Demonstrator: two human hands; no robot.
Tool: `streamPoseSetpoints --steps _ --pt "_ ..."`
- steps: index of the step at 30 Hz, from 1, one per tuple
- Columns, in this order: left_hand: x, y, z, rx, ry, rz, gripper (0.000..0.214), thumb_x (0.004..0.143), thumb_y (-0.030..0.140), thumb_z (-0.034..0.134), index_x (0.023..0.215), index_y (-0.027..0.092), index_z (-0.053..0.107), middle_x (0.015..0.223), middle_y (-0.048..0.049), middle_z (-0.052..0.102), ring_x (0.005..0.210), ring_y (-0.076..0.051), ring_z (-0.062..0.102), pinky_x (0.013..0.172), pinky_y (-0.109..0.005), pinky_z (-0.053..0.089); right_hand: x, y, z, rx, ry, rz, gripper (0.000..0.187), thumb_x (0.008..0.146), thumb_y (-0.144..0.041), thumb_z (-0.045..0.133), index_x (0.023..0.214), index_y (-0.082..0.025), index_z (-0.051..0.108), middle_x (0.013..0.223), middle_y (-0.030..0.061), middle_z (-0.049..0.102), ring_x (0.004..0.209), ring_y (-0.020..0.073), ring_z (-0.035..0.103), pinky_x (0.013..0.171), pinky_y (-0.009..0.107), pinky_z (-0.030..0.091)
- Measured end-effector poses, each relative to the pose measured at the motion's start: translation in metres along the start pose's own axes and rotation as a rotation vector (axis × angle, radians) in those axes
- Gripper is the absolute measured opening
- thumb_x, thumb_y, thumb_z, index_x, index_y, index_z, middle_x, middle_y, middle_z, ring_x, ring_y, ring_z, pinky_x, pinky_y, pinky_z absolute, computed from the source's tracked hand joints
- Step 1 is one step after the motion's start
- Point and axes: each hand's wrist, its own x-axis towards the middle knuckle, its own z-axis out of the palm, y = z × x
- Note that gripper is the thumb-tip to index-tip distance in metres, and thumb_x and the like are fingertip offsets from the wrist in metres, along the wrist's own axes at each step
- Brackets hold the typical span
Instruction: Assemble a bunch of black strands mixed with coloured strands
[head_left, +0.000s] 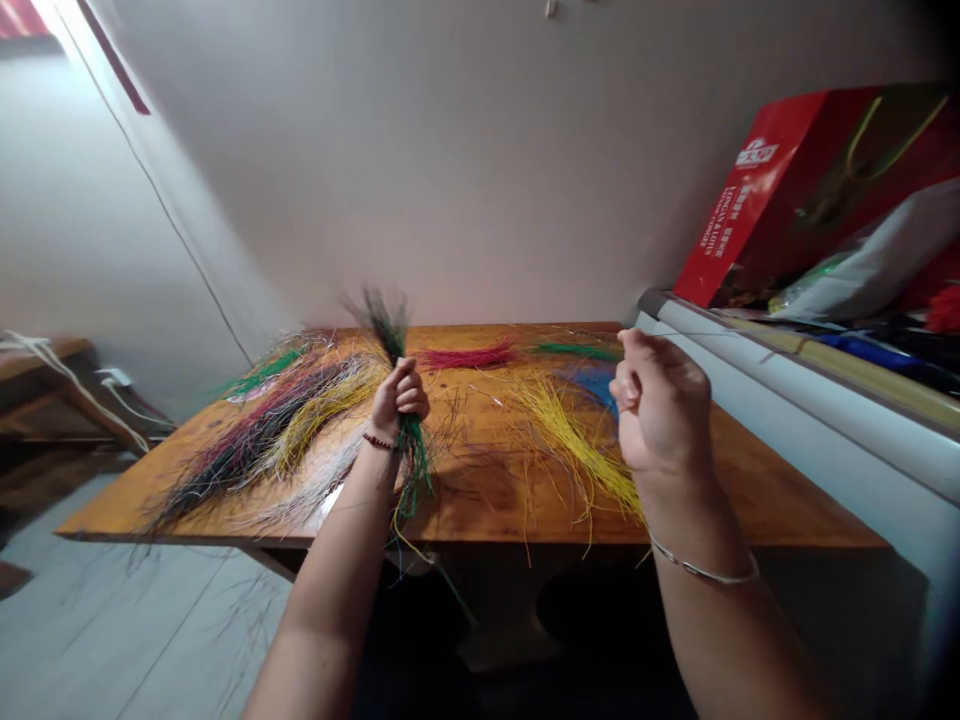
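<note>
My left hand [401,395] is closed around an upright bundle of thin wires [411,450], mostly green and black. Its dark tips fan out above the fist, blurred by motion, and green ends hang below. At the right, my right hand [660,400] is raised in a pinch on a thin dark wire [694,333] that stretches out to the right. Under and beside that hand lie yellow wires [574,445] and blue wires [595,382]. Between the hands, farther back, is a bunch of red wires [469,356].
Piles of black and red wires [255,430], yellow wires [322,410] and green wires [274,370] cover the left of the wooden table [480,510]. A red paper bag [765,190] and rolled sheets [825,400] stand along the right side. A wall closes off the back.
</note>
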Motion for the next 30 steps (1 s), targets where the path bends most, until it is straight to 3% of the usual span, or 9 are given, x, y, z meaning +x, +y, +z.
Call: streamPoseSetpoints --steps 3,6,10,13,17,23,27,30 --pt "-0.018 0.014 0.006 -0.019 -0.018 0.306 0.019 0.090 0.030 0.047 0.073 0.021 0.049 0.043 0.0093 0.018 0.028 -0.001 0.009 0.027 -0.009 0.008 0.008 0.007 0.000 0.017 -0.067 0.153 0.016 0.072 -0.033 0.069 0.071 -0.022 0.059 0.054 -0.0064 0.042 0.040 0.0030 0.027 0.034 0.020 0.018" --pt "-0.029 0.021 0.007 -0.002 -0.035 0.486 0.016 0.090 0.030 0.046 0.076 0.023 0.050 0.042 0.0100 0.020 0.028 0.000 0.005 0.027 -0.008 0.008 0.014 0.032 0.018 0.090 -0.188 0.502 0.018 0.072 -0.032 0.069 0.069 -0.020 0.056 0.053 -0.0073 0.037 0.039 0.0023 0.025 0.033 0.019 0.016" --pt "-0.032 0.024 0.004 0.043 -0.069 0.584 0.016 0.089 0.033 0.047 0.077 0.023 0.050 0.042 0.0107 0.017 0.030 -0.001 0.001 0.027 -0.008 0.008 0.008 0.087 0.068 0.112 -0.383 0.944 0.016 0.074 -0.028 0.066 0.070 -0.019 0.053 0.052 -0.0078 0.038 0.038 0.0016 0.024 0.034 0.018 0.015" --pt "-0.033 0.027 0.001 0.047 -0.138 0.649 0.018 0.090 0.035 0.045 0.077 0.022 0.048 0.043 0.0112 0.012 0.031 -0.002 -0.004 0.026 -0.008 0.007 -0.012 0.139 0.108 -0.165 -0.515 1.061 0.024 0.074 -0.031 0.065 0.063 -0.018 0.048 0.046 -0.0082 0.035 0.037 0.0033 0.025 0.035 0.019 0.017" --pt "-0.036 0.030 -0.003 0.044 -0.173 0.708 0.018 0.091 0.033 0.044 0.077 0.022 0.046 0.045 0.0110 0.009 0.033 -0.002 -0.009 0.026 -0.008 0.005 -0.041 0.194 0.137 -0.562 -0.545 0.932 0.026 0.068 -0.030 0.069 0.057 -0.018 0.048 0.041 -0.0071 0.037 0.039 0.0057 0.030 0.038 0.020 0.020" --pt "-0.037 0.031 0.001 0.097 0.019 0.613 0.025 0.089 0.039 0.046 0.072 0.021 0.045 0.045 0.0094 0.007 0.033 -0.003 -0.007 0.025 -0.011 0.001 -0.049 0.232 0.133 -0.871 -0.735 0.501 0.019 0.067 -0.036 0.068 0.059 -0.019 0.067 0.048 -0.0007 0.057 0.044 0.0103 0.047 0.043 0.022 0.029" --pt "-0.028 0.027 0.006 0.068 0.050 0.387 0.021 0.088 0.035 0.048 0.073 0.020 0.047 0.046 0.0093 0.011 0.032 -0.002 -0.001 0.027 -0.011 0.004 -0.041 0.226 0.124 -0.799 -0.837 0.579 0.022 0.072 -0.038 0.063 0.068 -0.018 0.071 0.047 0.0011 0.059 0.039 0.0099 0.047 0.039 0.020 0.028" --pt "-0.011 0.016 0.004 0.125 0.036 0.057 0.020 0.087 0.036 0.051 0.077 0.018 0.050 0.048 0.0091 0.017 0.032 -0.002 0.010 0.029 -0.011 0.011 -0.029 0.205 0.107 -0.614 -0.735 0.667 0.019 0.074 -0.030 0.060 0.075 -0.015 0.071 0.072 0.0063 0.069 0.040 0.0065 0.048 0.036 0.017 0.025"
